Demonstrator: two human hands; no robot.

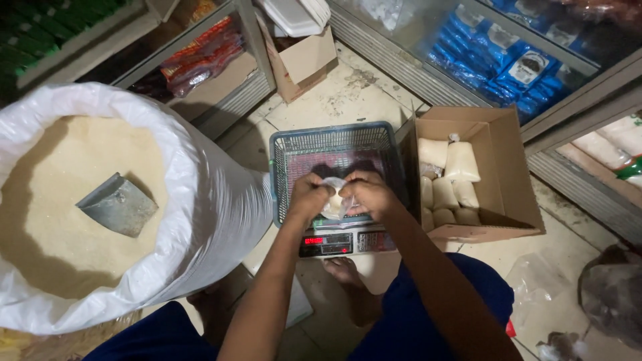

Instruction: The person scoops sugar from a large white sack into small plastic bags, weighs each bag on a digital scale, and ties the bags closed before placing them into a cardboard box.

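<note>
My left hand (309, 198) and my right hand (368, 193) meet over a blue plastic basket (334, 137) that stands on a digital scale (338, 243). Between them they grip a small clear plastic bag (333, 200) holding pale grains; both sets of fingers pinch its top. The bag hangs just above the basket's near edge. To the left stands a big white sack (200, 194) full of the same pale grains, with a metal scoop (119, 204) stuck in the heap.
An open cardboard box (508, 174) to the right of the basket holds several filled small bags (448, 180). Glass-fronted shelves with blue packets (508, 67) run along the back right. Another box (304, 60) stands at the back. Crumpled plastic (535, 281) lies on the tiled floor.
</note>
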